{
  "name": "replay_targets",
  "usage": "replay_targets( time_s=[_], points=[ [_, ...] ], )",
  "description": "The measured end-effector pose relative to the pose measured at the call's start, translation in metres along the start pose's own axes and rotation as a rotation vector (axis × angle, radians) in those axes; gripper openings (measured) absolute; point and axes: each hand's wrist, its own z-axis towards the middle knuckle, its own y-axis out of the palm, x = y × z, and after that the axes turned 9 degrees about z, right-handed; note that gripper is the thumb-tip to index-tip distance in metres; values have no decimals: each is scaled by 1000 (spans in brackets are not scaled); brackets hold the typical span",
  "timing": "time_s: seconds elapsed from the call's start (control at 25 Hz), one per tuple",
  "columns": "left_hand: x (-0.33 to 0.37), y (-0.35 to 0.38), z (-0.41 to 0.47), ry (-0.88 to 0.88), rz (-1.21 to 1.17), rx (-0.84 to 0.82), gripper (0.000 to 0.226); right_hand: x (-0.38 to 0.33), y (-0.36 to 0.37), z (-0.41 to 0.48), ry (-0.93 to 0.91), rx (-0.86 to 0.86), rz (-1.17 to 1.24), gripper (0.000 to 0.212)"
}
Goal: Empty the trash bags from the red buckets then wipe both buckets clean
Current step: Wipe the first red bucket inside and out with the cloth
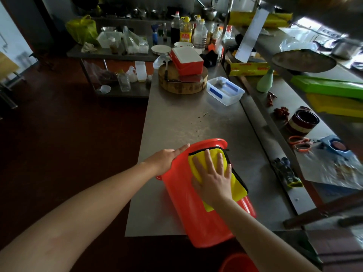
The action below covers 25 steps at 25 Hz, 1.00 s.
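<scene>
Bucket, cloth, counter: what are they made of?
Bucket: probably plastic, red and glossy, with a smooth moulded wall and soft highlights.
Cloth: yellow fabric, possibly microfibre, matte with a black stitched edge.
Counter: likely stainless steel, showing a dull grey sheen and fine scuffs.

Red bucket sideways, yellow cloth atop
</scene>
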Motion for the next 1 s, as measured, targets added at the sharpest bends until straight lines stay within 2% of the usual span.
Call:
replay_targets(
  time_s=[0.2,0.32,0.44,0.8,0.88,1.0],
  points=[
    [-1,1,0,-12,0,10,84,-19,17,-25,-312,-13,-215,68],
    [-3,3,-3,-5,-16,27,81,-13,15,-30,-395,-46,-240,61],
    [-5,6,-3,-4,-37,51,77,12,1,-29,-313,-38,-139,62],
    [-6,15,-1,-39,-27,88,78,93,-16,-39,196,-107,361,58],
    [-6,15,2,-41,-5,96,81,94,-17,-38,221,-124,383,59],
    [-9,14,2,-38,2,81,82,79,-13,-43,186,-79,295,63]
  ],
)
